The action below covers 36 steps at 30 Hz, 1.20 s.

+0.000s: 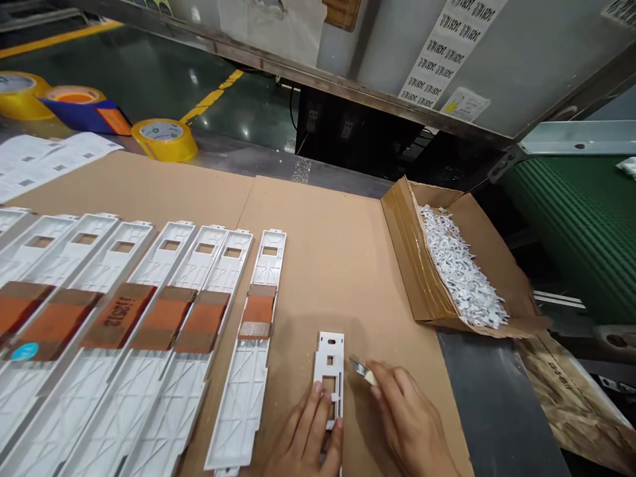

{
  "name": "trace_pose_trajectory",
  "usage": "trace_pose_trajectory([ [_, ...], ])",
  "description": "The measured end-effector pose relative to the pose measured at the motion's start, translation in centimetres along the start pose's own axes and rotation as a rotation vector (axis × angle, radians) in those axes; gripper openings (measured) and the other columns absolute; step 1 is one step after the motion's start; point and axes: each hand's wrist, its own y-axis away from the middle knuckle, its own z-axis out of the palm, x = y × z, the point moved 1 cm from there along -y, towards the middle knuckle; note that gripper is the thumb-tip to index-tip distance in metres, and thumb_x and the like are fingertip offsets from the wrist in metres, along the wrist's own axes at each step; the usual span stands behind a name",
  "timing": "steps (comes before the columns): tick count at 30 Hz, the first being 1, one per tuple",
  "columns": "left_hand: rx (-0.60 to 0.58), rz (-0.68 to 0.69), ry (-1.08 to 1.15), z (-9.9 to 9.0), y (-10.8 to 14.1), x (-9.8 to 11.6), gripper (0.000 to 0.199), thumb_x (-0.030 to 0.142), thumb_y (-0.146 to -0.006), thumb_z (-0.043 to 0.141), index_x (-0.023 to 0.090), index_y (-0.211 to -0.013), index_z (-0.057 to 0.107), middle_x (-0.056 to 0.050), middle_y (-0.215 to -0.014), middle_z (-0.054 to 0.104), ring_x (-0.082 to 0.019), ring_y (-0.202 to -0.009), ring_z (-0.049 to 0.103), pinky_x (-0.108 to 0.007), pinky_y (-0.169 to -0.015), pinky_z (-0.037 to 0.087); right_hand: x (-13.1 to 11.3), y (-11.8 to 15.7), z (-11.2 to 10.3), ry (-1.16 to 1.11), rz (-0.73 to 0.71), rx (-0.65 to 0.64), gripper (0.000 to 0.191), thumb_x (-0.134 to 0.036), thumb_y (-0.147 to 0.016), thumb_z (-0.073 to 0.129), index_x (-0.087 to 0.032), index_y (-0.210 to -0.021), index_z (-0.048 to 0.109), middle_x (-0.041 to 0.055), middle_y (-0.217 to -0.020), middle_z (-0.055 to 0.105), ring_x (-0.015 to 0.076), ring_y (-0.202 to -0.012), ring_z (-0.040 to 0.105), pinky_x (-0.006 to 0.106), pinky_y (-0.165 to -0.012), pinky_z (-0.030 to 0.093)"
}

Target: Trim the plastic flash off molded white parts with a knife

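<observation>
A narrow white plastic plate (338,346) with rectangular cutouts lies lengthwise on the cardboard in front of me. My left hand (308,437) holds its lower part against the surface, the fingers over it and the thumb by its right edge; that hand covers the near end. Just right of the plate, my right hand (410,417) is closed around a small knife (368,375) with a pale handle. The metal blade points up and left, close to the plate but apart from it. To the left lies a longer white plastic strip (243,391) with an orange-brown block across it.
Several similar strips (169,371) stand in a row at left. A cardboard box (412,265) of small white pieces sits at right, near a green conveyor belt (576,218). Yellow tape rolls (166,142) and printed papers (54,159) lie at the far left edge.
</observation>
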Motion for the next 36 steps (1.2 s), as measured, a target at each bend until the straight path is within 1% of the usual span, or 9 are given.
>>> trace_pose_trajectory([
  [4, 0.145, -0.056, 0.029, 0.8, -0.4, 0.5, 0.015, 0.011, -0.077, 0.059, 0.016, -0.091, 0.063, -0.014, -0.106, 0.064, -0.033, -0.125, 0.044, -0.039, -0.099, 0.038, -0.7, -2.4, -0.4, 0.127, -0.068, 0.008, 0.032, -0.027, -0.100, 0.028, -0.018, -0.108, 0.057, 0.0052, -0.079, 0.061, 0.0155, -0.067, 0.062, 0.024, -0.058, 0.046],
  [7, 0.210, -0.079, 0.013, 1.0, -0.8, 0.6, 0.014, 0.009, -0.079, 0.055, 0.016, -0.088, 0.063, -0.011, -0.101, 0.066, -0.029, -0.122, 0.049, -0.037, -0.100, 0.039, -1.0, -3.3, -0.4, 0.163, -0.106, 0.002, 0.033, -0.027, -0.100, 0.027, -0.017, -0.102, 0.059, 0.0044, -0.075, 0.061, 0.0159, -0.065, 0.061, 0.025, -0.056, 0.044],
  [10, 0.134, -0.130, -0.018, 0.5, -0.9, 0.7, 0.017, 0.010, -0.079, 0.057, 0.018, -0.092, 0.063, -0.008, -0.102, 0.067, -0.024, -0.119, 0.052, -0.033, -0.101, 0.039, -1.1, -3.5, -0.3, 0.181, -0.130, -0.020, 0.034, -0.026, -0.100, 0.027, -0.017, -0.099, 0.060, 0.0042, -0.073, 0.060, 0.0156, -0.062, 0.060, 0.025, -0.054, 0.043],
  [13, 0.058, -0.124, -0.012, 0.1, -0.9, 0.7, 0.019, 0.011, -0.078, 0.061, 0.019, -0.095, 0.063, -0.006, -0.103, 0.068, -0.021, -0.115, 0.056, -0.032, -0.103, 0.037, -1.1, -3.5, -0.2, 0.186, -0.131, -0.028, 0.035, -0.026, -0.100, 0.028, -0.017, -0.096, 0.061, 0.0039, -0.072, 0.060, 0.0146, -0.059, 0.058, 0.025, -0.054, 0.041],
  [16, 0.070, -0.109, -0.005, 0.2, -0.8, 0.7, 0.017, 0.013, -0.080, 0.060, 0.020, -0.095, 0.063, -0.005, -0.102, 0.069, -0.022, -0.117, 0.054, -0.034, -0.106, 0.034, -1.1, -3.5, -0.3, 0.189, -0.138, -0.039, 0.035, -0.025, -0.100, 0.028, -0.017, -0.095, 0.062, 0.0036, -0.070, 0.059, 0.0135, -0.057, 0.057, 0.025, -0.053, 0.040],
  [21, 0.144, -0.168, -0.005, 0.9, -0.5, 0.9, 0.019, 0.013, -0.079, 0.057, 0.022, -0.096, 0.063, -0.003, -0.103, 0.068, -0.020, -0.123, 0.049, -0.032, -0.106, 0.034, -1.2, -3.7, -0.3, 0.209, -0.160, -0.045, 0.034, -0.023, -0.100, 0.029, -0.016, -0.096, 0.062, 0.0036, -0.071, 0.060, 0.0139, -0.057, 0.057, 0.025, -0.054, 0.039],
  [27, 0.091, -0.179, -0.018, 0.7, -0.2, 1.0, 0.022, 0.016, -0.078, 0.060, 0.023, -0.099, 0.062, -0.002, -0.105, 0.068, -0.018, -0.113, 0.057, -0.029, -0.098, 0.042, -1.4, -3.8, -0.3, 0.218, -0.145, -0.034, 0.036, -0.026, -0.100, 0.029, -0.016, -0.093, 0.062, 0.0035, -0.069, 0.059, 0.0144, -0.057, 0.056, 0.026, -0.054, 0.038],
  [32, 0.056, -0.172, -0.006, 0.5, 0.0, 0.9, 0.021, 0.014, -0.079, 0.058, 0.024, -0.098, 0.063, -0.002, -0.106, 0.068, -0.018, -0.114, 0.056, -0.028, -0.092, 0.044, -1.5, -3.6, -0.3, 0.219, -0.141, -0.043, 0.036, -0.025, -0.100, 0.028, -0.016, -0.094, 0.062, 0.0035, -0.070, 0.060, 0.0143, -0.056, 0.055, 0.027, -0.054, 0.038],
  [36, 0.009, -0.190, 0.005, 0.6, 0.8, 0.9, 0.023, 0.016, -0.082, 0.055, 0.023, -0.103, 0.062, -0.002, -0.108, 0.068, -0.017, -0.111, 0.058, -0.027, -0.090, 0.046, -1.5, -3.7, -0.3, 0.231, -0.131, -0.030, 0.037, -0.025, -0.100, 0.027, -0.017, -0.091, 0.062, 0.0031, -0.066, 0.058, 0.0145, -0.055, 0.055, 0.027, -0.052, 0.037],
])
